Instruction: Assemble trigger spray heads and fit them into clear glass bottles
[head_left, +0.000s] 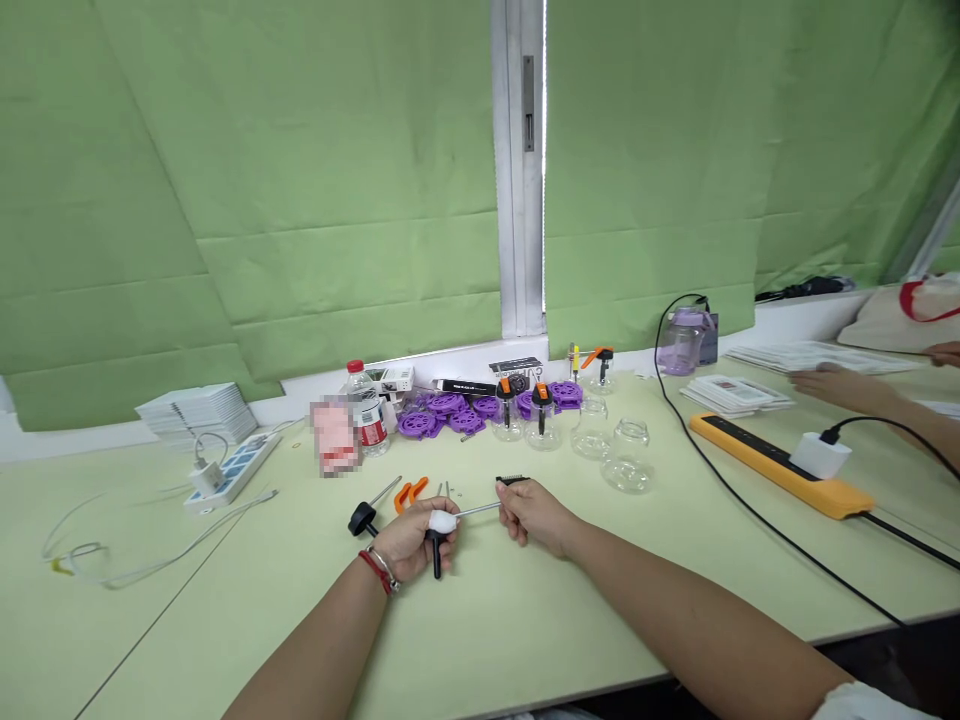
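Observation:
My left hand (412, 540) is closed around a black part with a narrow stem (437, 557) pointing down and a white rounded piece (442, 521). A thin metal rod (478, 510) runs from the white piece to my right hand (536, 515), whose fingers are pinched at its far end. A black toothed piece (512, 480) shows just behind my right fingers; whether it is held cannot be made out. Beside my left hand lie a black round cap (362, 518), a slim metal shaft (386, 489) and orange levers (411, 493).
Behind my hands are purple plastic discs (420, 424), glass jars with black-and-orange tops (541, 425) and an open glass jar (628, 465). A plastic bottle (371, 420) stands left of them. An orange power strip (780, 470), a black cable and another person's hand (840, 388) are at right.

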